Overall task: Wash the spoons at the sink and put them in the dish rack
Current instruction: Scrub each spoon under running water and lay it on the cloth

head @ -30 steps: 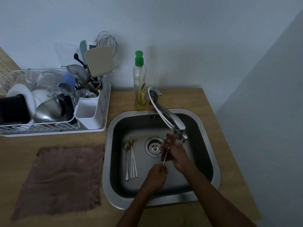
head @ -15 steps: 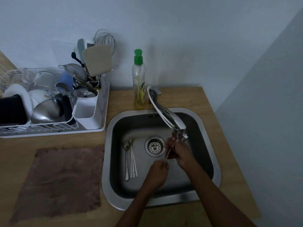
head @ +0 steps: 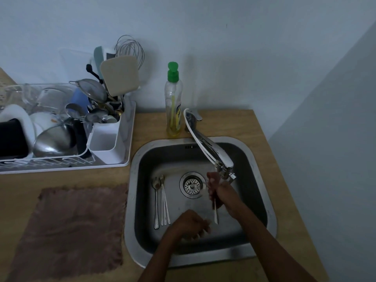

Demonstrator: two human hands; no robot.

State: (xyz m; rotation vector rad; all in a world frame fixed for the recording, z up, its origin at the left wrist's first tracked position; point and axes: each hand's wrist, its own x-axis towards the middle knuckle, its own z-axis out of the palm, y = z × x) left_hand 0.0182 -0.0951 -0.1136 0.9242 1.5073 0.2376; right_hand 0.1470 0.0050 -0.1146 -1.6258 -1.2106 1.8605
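Left hand (head: 191, 224) off handle now, loosely curled, empty; right hand (head: 220, 192) grips slim steel spoon (head: 215, 212) under faucet (head: 211, 149); spoons (head: 161, 202) lie at sink (head: 134, 200) left.

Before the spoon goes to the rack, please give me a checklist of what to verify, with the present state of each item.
1. Right hand grips the spoon: ok.
2. Left hand off the spoon: ok, curled just beside the handle tip.
3. Spoon rinsed clean: cannot tell, bowl hidden by the fingers.
4. Water running from the tap: cannot tell.
5. Room in the rack caddy: ok, front compartment looks empty.
6. All spoons washed: not ok, several lie in the sink.
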